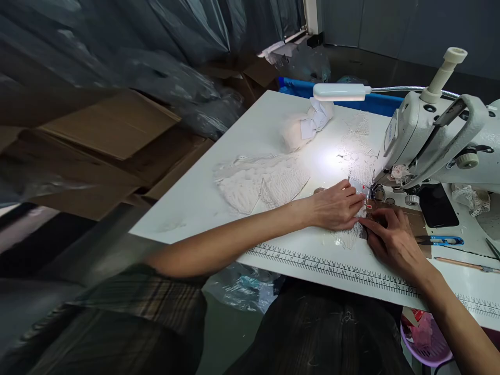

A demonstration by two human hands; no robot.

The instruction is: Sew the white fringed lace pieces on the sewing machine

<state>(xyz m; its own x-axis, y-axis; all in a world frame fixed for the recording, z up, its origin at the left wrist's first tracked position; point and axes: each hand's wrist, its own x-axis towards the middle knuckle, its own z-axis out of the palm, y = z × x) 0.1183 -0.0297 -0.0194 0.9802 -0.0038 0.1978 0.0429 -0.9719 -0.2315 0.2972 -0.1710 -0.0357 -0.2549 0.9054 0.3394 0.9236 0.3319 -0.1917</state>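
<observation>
A white sewing machine [406,130] stands at the right of the table, its needle area just beyond my hands. White lace fabric [349,237] lies under and between my fingers in front of the presser foot. My left hand [338,205] is closed at the lace's left side, fingers bent and pressed down. From the right, my right hand [394,237] pinches the lace edge near the foot with thumb and index finger. More lace [359,151] spreads on the table behind the foot. The part of the lace beneath my fingers is hidden.
Lace pieces [265,182] and a white bundle [300,130] lie to the left. A black phone [439,205], blue thread snips [445,240] and a pencil [461,263] rest at the right. A printed ruler [332,269] runs along the front edge. Cardboard boxes [113,125] stand left.
</observation>
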